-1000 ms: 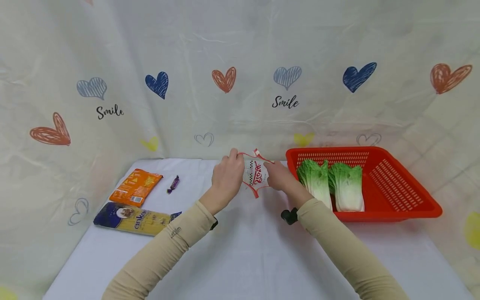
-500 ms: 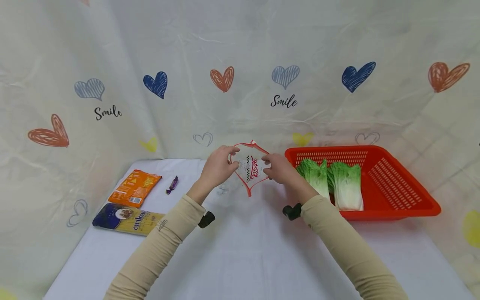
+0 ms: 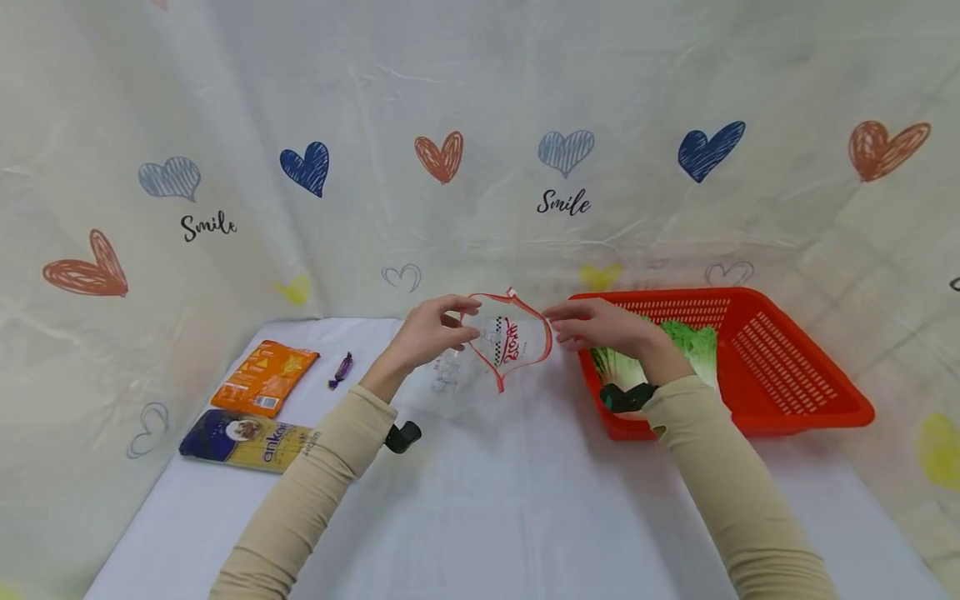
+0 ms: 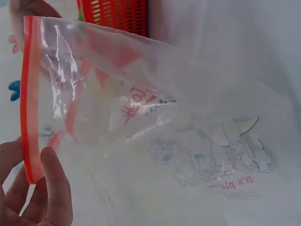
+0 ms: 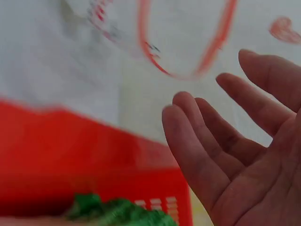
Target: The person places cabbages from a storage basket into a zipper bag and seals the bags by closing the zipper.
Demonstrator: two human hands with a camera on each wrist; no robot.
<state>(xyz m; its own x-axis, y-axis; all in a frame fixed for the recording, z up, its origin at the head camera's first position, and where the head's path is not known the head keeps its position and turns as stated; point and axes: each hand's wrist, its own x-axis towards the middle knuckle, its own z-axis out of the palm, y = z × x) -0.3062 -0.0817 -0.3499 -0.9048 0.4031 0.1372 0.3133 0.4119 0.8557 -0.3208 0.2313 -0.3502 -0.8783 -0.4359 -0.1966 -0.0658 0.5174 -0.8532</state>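
A clear plastic zip bag (image 3: 521, 340) with a red-edged mouth and printed figures hangs above the middle of the table, its mouth spread apart. My left hand (image 3: 429, 335) pinches the red zip edge (image 4: 29, 103) between thumb and fingers. The slider shows at the top of the mouth. Just right of the bag, my right hand (image 3: 611, 327) has its fingers extended and holds nothing. In the right wrist view a small gap lies between those fingers (image 5: 188, 146) and the red rim. Behind my right wrist, two napa cabbages (image 3: 697, 350) lie in the red basket (image 3: 795, 367), partly hidden.
On the left of the white-covered table (image 3: 465, 517) lie an orange packet (image 3: 266, 379), a purple-wrapped candy (image 3: 341, 371) and a pasta pack (image 3: 251, 440), which my left sleeve partly covers. A white curtain (image 3: 495, 75) printed with hearts hangs behind.
The bag's mouth has widened from nearly flat to a rounded opening. My right hand has let go of its edge and moved right, over the basket's near corner. My left hand has shifted slightly left.
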